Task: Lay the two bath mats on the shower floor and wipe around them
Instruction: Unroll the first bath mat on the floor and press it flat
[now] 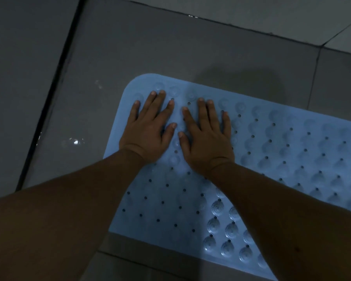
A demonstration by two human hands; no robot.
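**Pressing the blue mat flat**

I see one blue bath mat [251, 159] lying flat on the grey shower floor [150, 53]. Its rounded corner points toward the dark line in the floor [55, 94]. I think it lies this way so its little suckers can stick to the wet tiles. My left hand [150, 128] and right hand [207, 136] rest side by side on the mat, near that corner. The fingers [210, 110] are straight and spread, holding nothing, just pushing down. The mat is right under them. I cannot see a second mat here.
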